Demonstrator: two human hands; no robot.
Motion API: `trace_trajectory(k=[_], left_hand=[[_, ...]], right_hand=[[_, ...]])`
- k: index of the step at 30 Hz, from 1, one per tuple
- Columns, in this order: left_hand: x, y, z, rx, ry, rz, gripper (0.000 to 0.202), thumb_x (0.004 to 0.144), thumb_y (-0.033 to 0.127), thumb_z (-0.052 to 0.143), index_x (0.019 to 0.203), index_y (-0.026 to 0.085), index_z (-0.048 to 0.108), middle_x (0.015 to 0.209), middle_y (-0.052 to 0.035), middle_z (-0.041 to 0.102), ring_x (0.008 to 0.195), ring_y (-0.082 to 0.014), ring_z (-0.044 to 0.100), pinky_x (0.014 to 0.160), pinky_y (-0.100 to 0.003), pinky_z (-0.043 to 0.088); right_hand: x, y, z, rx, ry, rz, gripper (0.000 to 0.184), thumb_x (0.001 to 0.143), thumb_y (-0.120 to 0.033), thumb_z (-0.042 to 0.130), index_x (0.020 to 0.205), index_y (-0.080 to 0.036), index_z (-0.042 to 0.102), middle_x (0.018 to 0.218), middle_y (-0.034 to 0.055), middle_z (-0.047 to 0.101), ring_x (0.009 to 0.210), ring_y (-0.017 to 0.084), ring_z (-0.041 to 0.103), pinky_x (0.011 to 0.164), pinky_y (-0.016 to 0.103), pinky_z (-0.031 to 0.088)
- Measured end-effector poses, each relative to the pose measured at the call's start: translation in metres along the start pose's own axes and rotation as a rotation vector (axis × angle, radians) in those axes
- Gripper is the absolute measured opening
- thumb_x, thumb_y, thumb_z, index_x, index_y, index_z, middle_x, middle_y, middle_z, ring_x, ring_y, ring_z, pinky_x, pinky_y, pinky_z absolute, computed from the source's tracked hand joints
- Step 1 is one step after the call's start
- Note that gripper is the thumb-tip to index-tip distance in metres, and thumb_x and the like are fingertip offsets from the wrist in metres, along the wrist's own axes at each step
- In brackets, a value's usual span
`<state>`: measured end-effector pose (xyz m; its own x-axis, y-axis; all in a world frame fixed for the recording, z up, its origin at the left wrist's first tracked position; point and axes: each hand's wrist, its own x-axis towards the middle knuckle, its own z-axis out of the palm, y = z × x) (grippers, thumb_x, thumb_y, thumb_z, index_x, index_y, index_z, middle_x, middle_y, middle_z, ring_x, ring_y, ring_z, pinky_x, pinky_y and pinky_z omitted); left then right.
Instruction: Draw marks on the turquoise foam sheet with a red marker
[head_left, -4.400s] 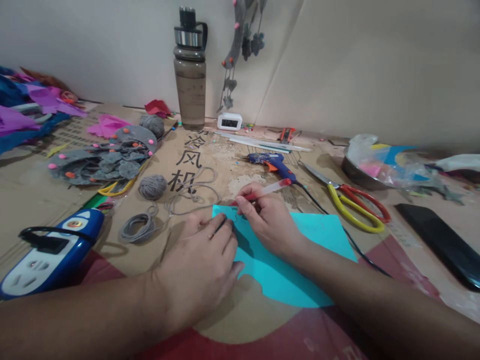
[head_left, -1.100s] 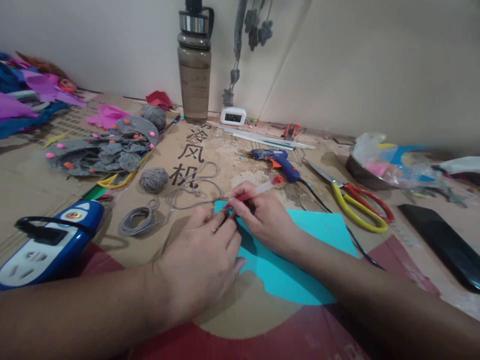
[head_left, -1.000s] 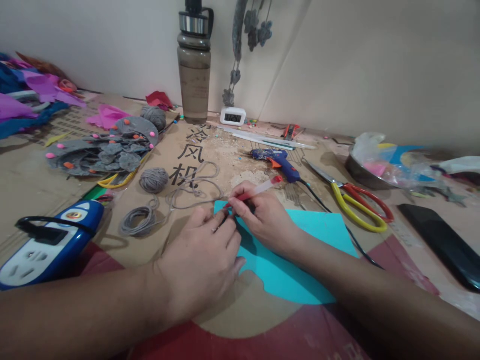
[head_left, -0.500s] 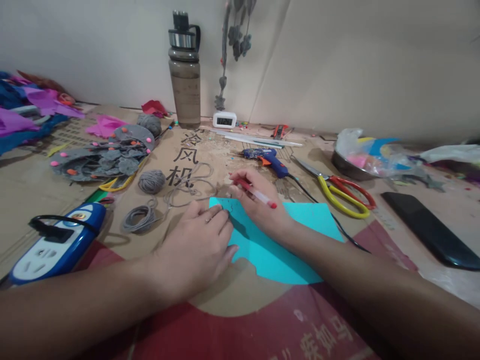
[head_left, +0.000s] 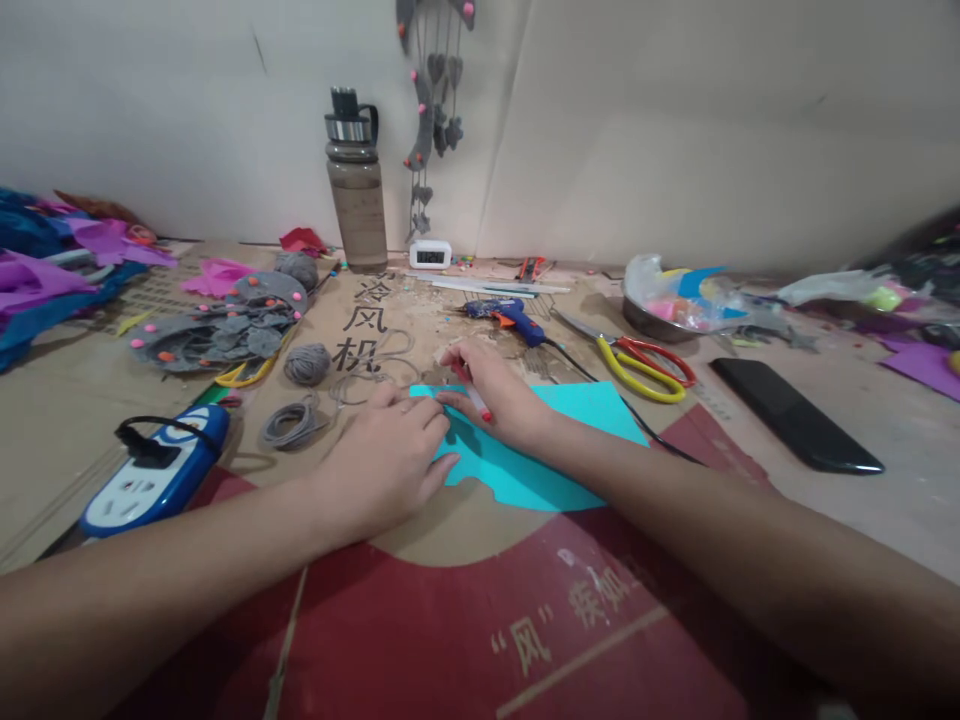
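A turquoise sheet of paper [head_left: 555,470] with a notched lower left edge lies on the cardboard. My left hand [head_left: 397,450] rests flat over its left side, fingers stretched out and thumb apart, pressing it down. In my right hand [head_left: 499,395] is a pen with a red end and clear barrel [head_left: 475,398], closed between thumb and fingers. The pen slants over the sheet's upper left corner, close to my left fingertips. My fingers hide the writing tip. Small dark marks near that corner are too faint to read.
Beyond the hands lie a blue glue gun [head_left: 510,318], scissors [head_left: 645,370] and a black phone [head_left: 795,415]. On the left are grey yarn [head_left: 307,364], a power strip [head_left: 154,470] and grey felt pieces [head_left: 217,330]. A water bottle [head_left: 358,205] and clock [head_left: 430,254] stand behind.
My right hand has come nearer my left, and the pen stands steeper, lower on the sheet's corner. The left hand keeps its place on the paper. The camera view has shifted.
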<state>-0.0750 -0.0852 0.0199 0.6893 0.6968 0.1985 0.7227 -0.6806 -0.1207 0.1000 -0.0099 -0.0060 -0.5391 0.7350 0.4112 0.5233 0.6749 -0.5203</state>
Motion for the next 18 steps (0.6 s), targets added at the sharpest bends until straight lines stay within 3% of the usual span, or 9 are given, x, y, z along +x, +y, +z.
trace_trajectory(k=[5, 11, 18], left_hand=[[0.000, -0.005, 0.002, -0.086, 0.030, -0.011, 0.028, 0.093, 0.032, 0.044, 0.105, 0.014, 0.062, 0.105, -0.0099, 0.066, 0.098, -0.0254, 0.060, 0.088, -0.047, 0.038], [-0.001, -0.019, 0.001, -0.221, 0.138, -0.158, 0.025, 0.089, 0.029, 0.050, 0.105, 0.016, 0.065, 0.110, -0.0093, 0.064, 0.105, -0.0236, 0.057, 0.090, -0.041, 0.043], [-0.010, -0.019, 0.001, -0.157, 0.080, -0.041, 0.027, 0.092, 0.024, 0.044, 0.103, 0.016, 0.067, 0.104, -0.0080, 0.067, 0.100, -0.0233, 0.057, 0.088, -0.042, 0.041]], right_hand=[[-0.002, 0.001, 0.002, 0.008, 0.003, -0.007, 0.026, 0.080, -0.027, 0.061, 0.100, -0.017, 0.049, 0.093, 0.0070, 0.052, 0.086, 0.019, 0.048, 0.080, 0.034, 0.041], [-0.004, 0.003, 0.004, -0.012, 0.028, -0.016, 0.024, 0.081, -0.029, 0.060, 0.099, -0.017, 0.048, 0.095, 0.0082, 0.052, 0.087, 0.020, 0.048, 0.080, 0.035, 0.041], [-0.005, 0.005, 0.004, -0.008, 0.037, -0.033, 0.024, 0.082, -0.028, 0.060, 0.100, -0.018, 0.048, 0.095, 0.0071, 0.051, 0.087, 0.019, 0.047, 0.082, 0.035, 0.041]])
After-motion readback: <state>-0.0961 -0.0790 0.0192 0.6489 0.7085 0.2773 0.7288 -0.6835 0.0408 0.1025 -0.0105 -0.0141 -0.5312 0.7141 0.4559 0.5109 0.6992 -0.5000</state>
